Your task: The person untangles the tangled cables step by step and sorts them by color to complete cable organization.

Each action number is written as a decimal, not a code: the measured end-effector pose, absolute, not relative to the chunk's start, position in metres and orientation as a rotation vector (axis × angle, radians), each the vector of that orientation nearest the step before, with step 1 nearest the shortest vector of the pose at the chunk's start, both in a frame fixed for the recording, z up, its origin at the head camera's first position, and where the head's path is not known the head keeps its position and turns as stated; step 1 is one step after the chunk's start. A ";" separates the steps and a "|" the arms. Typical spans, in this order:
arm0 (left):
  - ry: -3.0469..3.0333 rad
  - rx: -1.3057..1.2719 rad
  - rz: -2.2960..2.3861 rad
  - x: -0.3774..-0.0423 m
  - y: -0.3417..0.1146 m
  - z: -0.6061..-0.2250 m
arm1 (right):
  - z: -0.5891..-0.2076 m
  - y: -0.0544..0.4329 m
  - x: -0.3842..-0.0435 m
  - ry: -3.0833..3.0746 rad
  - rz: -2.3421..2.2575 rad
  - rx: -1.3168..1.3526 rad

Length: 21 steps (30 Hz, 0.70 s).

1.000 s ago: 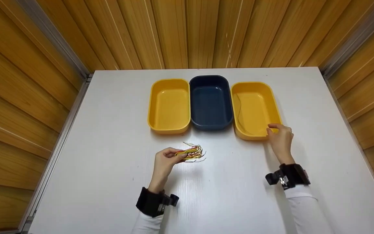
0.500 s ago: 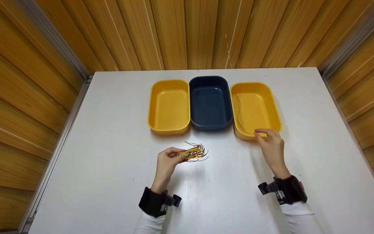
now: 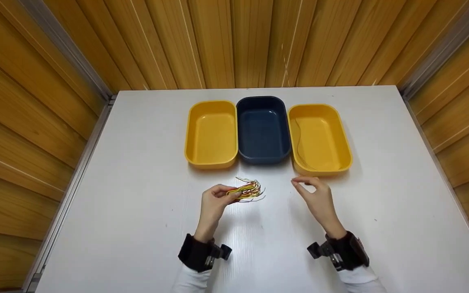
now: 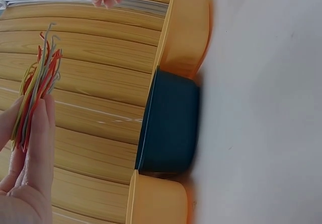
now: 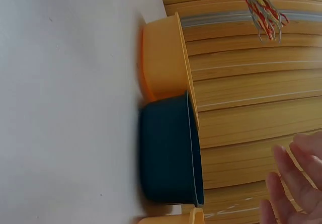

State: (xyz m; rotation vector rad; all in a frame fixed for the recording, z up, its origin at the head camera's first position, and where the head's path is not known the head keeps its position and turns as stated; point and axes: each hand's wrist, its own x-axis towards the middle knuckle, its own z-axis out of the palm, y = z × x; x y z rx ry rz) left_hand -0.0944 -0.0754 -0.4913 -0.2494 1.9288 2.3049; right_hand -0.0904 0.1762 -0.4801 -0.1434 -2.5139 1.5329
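My left hand [image 3: 214,203] pinches a bundle of thin wires [image 3: 248,190] between thumb and fingers, above the table in front of the bins. Red, yellow and grey strands with bent ends show in the left wrist view, where the wires [image 4: 40,83] fan out past the fingertips. To the right, my right hand [image 3: 318,199] hovers just in front of the right yellow bin [image 3: 342,165], thumb and index finger close together with nothing seen between them. In the right wrist view its fingers [image 5: 287,183] look loosely bent. A single thin wire [image 3: 299,142] lies curved along that bin's left side.
A dark blue bin [image 3: 264,158] stands between the right yellow bin and a left yellow bin [image 3: 212,162], all side by side on the white table [image 3: 136,183]. Wood-patterned walls [image 3: 250,44] close off the back and both sides.
My right hand has moved left and toward me, from the right yellow bin's front rim toward the wire bundle. My left hand has shifted slightly right, still holding the wires.
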 end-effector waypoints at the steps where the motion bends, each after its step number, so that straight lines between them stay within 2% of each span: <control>1: 1.928 -0.245 2.307 -0.094 -0.075 -0.491 | -0.480 0.174 -0.089 -2.528 1.556 -0.145; 21: 1.905 -0.277 2.336 -0.097 -0.057 -0.490 | -0.485 0.137 -0.078 -2.594 1.894 -0.166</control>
